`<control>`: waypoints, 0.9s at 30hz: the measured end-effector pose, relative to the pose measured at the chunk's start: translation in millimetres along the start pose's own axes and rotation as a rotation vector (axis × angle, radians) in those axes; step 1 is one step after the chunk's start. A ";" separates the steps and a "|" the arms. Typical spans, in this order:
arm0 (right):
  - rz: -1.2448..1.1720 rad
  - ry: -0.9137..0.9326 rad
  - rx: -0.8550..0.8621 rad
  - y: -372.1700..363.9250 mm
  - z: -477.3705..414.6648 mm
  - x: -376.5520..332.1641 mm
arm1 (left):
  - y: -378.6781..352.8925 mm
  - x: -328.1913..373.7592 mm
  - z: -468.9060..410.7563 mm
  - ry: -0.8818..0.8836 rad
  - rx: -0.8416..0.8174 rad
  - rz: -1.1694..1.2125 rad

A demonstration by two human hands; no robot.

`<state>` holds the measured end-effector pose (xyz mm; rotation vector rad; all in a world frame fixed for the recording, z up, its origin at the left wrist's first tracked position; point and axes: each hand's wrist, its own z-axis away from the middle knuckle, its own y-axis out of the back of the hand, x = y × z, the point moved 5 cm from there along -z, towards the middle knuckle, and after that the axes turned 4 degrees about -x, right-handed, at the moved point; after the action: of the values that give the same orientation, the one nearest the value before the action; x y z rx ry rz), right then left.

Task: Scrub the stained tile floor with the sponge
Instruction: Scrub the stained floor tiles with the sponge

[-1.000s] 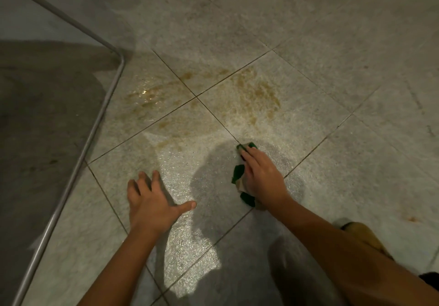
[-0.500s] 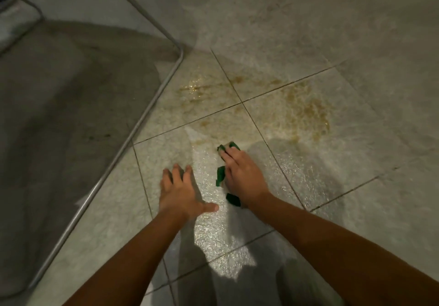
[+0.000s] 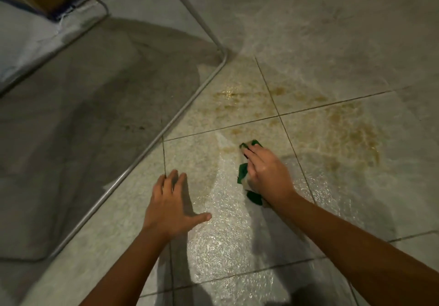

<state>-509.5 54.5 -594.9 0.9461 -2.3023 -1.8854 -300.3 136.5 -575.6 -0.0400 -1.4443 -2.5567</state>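
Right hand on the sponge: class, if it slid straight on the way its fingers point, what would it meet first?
Probably the faint brown stain just ahead of the sponge, then the grout line. The right hand points up-frame, slightly left. The metal rail lies well beyond.

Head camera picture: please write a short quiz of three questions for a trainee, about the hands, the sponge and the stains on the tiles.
1. True or false: the left hand holds the green sponge.
2. Choose one. Seen from the right hand, the largest brown stains lie: A) farther away and to the right; B) nearer the person; C) under the left hand.
3. Fill the gap: the left hand rests with spread fingers on the ___.
Key: 1 false, the right hand holds it. 2 A. 3 tile floor.
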 end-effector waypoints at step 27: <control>0.049 0.154 -0.222 -32.3 -36.2 -54.7 | -5.1 -16.3 -9.9 0.051 -0.111 0.037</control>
<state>-437.1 44.8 -594.8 0.9601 -1.9645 -1.9246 -284.5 133.3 -587.1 -0.0187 -1.2712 -2.5855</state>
